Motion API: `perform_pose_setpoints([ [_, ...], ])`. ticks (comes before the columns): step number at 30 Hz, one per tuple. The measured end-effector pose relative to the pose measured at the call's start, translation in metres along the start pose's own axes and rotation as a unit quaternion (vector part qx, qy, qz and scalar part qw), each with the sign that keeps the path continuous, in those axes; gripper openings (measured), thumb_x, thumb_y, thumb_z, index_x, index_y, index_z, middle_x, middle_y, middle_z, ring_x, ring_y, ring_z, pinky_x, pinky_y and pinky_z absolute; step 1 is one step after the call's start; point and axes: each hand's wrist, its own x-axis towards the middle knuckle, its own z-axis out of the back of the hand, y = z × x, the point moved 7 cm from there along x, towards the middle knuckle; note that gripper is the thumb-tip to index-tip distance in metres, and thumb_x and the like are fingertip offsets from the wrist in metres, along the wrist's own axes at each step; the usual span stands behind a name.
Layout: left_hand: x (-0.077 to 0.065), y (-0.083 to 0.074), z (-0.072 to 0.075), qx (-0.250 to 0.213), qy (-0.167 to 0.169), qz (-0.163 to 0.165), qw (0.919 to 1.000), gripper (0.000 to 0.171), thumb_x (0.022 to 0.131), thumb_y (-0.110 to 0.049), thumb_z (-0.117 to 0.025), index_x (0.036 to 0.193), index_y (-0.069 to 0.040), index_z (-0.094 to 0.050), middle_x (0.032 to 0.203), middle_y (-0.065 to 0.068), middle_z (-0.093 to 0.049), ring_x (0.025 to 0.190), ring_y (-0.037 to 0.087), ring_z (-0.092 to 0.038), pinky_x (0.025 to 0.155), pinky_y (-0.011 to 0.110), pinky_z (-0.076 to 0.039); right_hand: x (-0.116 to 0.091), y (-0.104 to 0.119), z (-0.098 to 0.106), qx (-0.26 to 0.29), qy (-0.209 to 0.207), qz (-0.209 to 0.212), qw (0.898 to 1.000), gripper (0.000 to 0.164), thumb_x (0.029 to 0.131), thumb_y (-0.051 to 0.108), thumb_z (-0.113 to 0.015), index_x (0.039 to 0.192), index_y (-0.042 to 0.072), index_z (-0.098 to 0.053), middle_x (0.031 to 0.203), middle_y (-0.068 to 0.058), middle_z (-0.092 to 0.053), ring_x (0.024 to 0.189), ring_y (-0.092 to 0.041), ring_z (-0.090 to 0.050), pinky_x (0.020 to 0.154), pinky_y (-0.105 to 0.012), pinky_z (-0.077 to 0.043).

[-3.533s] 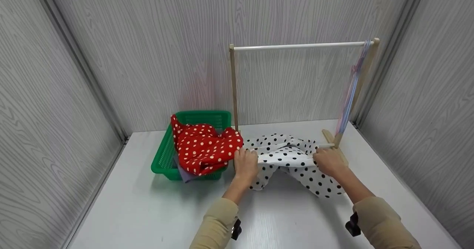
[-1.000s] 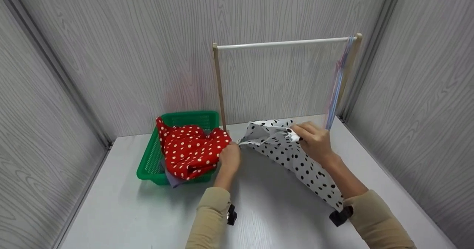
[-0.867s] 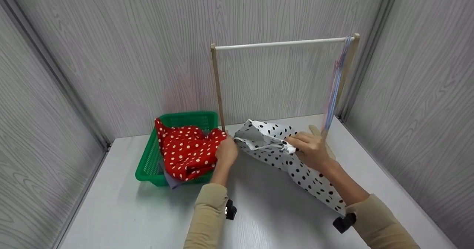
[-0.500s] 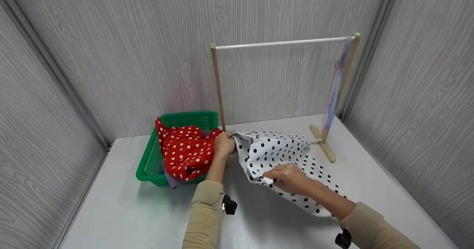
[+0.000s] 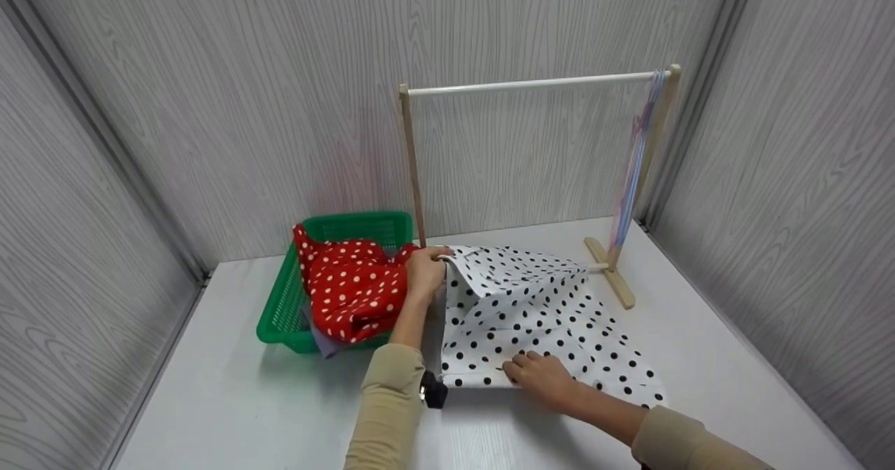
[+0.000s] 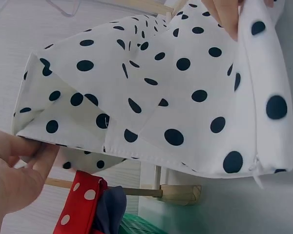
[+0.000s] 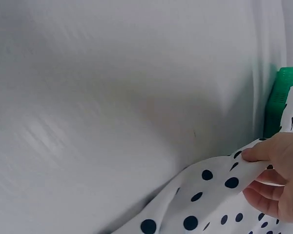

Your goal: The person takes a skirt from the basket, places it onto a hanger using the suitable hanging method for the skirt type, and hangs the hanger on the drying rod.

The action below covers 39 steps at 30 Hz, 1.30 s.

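Observation:
A white cloth with black dots (image 5: 521, 326) spreads over the table in front of the rack, its upper layer folded and raised at the left. At its far left corner my left hand (image 5: 424, 274) pinches the edge; the left wrist view shows that hand (image 6: 17, 178) with fingertips partly hidden by the fabric. My right hand (image 5: 545, 379) is at the near edge, gripping the hem between thumb and fingers, as the right wrist view of this hand (image 7: 283, 170) shows. A seam runs beside the near hem in the left wrist view.
Left of the cloth stands a green basket (image 5: 275, 316) with a red dotted cloth (image 5: 356, 288) and a purple cloth (image 5: 326, 338) hanging over its front. Behind is a rack with a white rail (image 5: 538, 84); pink and blue hangers (image 5: 633, 176) hang at its right post.
My right hand has come down and toward me, drawing the cloth's edge forward, so the cloth lies wider and flatter. My left hand stays by the rack's left post.

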Motion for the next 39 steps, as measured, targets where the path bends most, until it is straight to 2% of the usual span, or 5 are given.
perform_pose_setpoints([
  [11, -0.011, -0.037, -0.030, 0.112, 0.056, -0.164, 0.9783, 0.021, 0.078, 0.000, -0.054, 0.088, 0.002, -0.072, 0.081, 0.013, -0.067, 0.063, 0.016, -0.056, 0.053, 0.025, -0.043, -0.011, 0.001, -0.032, -0.062, 0.067, 0.028, 0.995, 0.018, 0.076, 0.009, -0.065, 0.093, 0.016, -0.064, 0.076, 0.000, -0.060, 0.060, -0.015, -0.050, 0.042, -0.022, -0.038],
  [17, -0.023, -0.033, -0.048, 0.318, 0.058, -0.300, 0.8977, 0.019, 0.070, 0.014, -0.058, 0.082, 0.004, -0.070, 0.094, 0.014, -0.062, 0.083, 0.028, -0.062, 0.070, 0.033, -0.051, -0.012, -0.009, -0.041, -0.092, 0.100, 0.010, 0.991, 0.011, 0.077, 0.014, -0.065, 0.087, 0.018, -0.064, 0.071, 0.002, -0.060, 0.061, -0.016, -0.048, 0.042, -0.024, -0.037],
  [26, -0.031, -0.007, -0.051, 0.442, -0.039, -0.421, 0.7913, 0.006, 0.077, 0.005, -0.062, 0.075, 0.002, -0.067, 0.086, 0.009, -0.058, 0.077, 0.022, -0.059, 0.067, 0.027, -0.051, -0.024, -0.029, -0.037, -0.107, 0.099, 0.001, 0.989, 0.018, 0.070, 0.006, -0.068, 0.083, 0.017, -0.064, 0.071, 0.001, -0.060, 0.062, -0.016, -0.046, 0.045, -0.024, -0.036],
  [34, -0.021, 0.020, -0.062, 0.612, 0.033, -0.259, 0.7465, 0.030, 0.091, -0.010, -0.050, 0.117, -0.006, -0.063, 0.135, 0.003, -0.044, 0.116, 0.023, -0.044, 0.092, 0.035, -0.038, -0.023, -0.030, -0.026, -0.064, 0.009, -0.006, 0.998, 0.019, 0.063, -0.004, -0.067, 0.067, 0.012, -0.058, 0.062, 0.001, -0.052, 0.055, -0.014, -0.044, 0.044, -0.021, -0.035],
  [39, -0.019, 0.034, -0.067, 0.616, 0.136, -0.139, 0.7635, 0.043, 0.095, -0.017, -0.046, 0.137, -0.009, -0.045, 0.152, 0.004, -0.020, 0.134, 0.028, -0.024, 0.106, 0.041, -0.024, -0.023, -0.039, -0.026, -0.059, 0.026, -0.037, 0.997, 0.016, 0.066, -0.002, -0.067, 0.063, 0.010, -0.058, 0.061, -0.001, -0.050, 0.054, -0.015, -0.046, 0.043, -0.023, -0.037],
])
